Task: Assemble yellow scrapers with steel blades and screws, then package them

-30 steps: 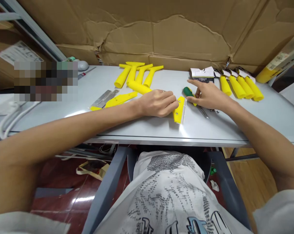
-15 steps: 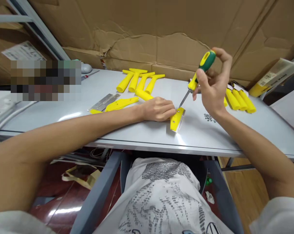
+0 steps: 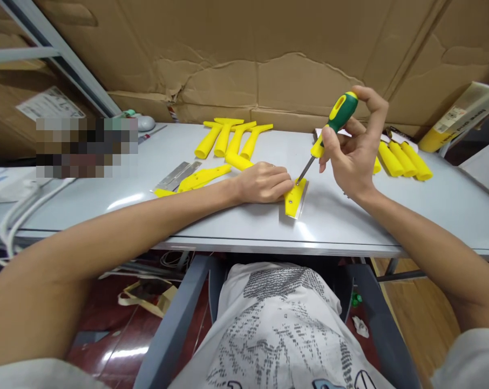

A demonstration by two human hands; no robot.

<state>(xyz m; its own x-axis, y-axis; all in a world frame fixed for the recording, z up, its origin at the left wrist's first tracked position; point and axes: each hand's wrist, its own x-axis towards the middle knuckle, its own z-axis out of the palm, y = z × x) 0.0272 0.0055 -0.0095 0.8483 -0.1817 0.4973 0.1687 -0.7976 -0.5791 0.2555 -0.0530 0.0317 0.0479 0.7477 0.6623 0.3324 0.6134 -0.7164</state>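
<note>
My left hand (image 3: 264,182) is wrapped round the handle of a yellow scraper (image 3: 294,199), which lies on the table with a thin metal blade along its right edge. Two small screws show on the scraper's head. In my right hand (image 3: 355,146) is a green and yellow screwdriver (image 3: 335,119), held at a slant. Its tip meets the upper screw, near my left fingers. Just behind my left hand lies a yellow handle (image 3: 238,161). Flat yellow pieces (image 3: 204,177) and metal blades (image 3: 177,175) rest left of it.
Several yellow T-shaped scraper parts (image 3: 226,139) lie at the back of the table (image 3: 228,224). More yellow handles (image 3: 408,161) are on the right, beside a yellow-labelled box (image 3: 455,119). White cables (image 3: 15,221) run over the left edge. Cardboard (image 3: 301,81) stands behind.
The screwdriver's tip has come down onto the upper screw, and my right hand has shifted slightly with it. The view has moved a little. My left hand keeps its hold.
</note>
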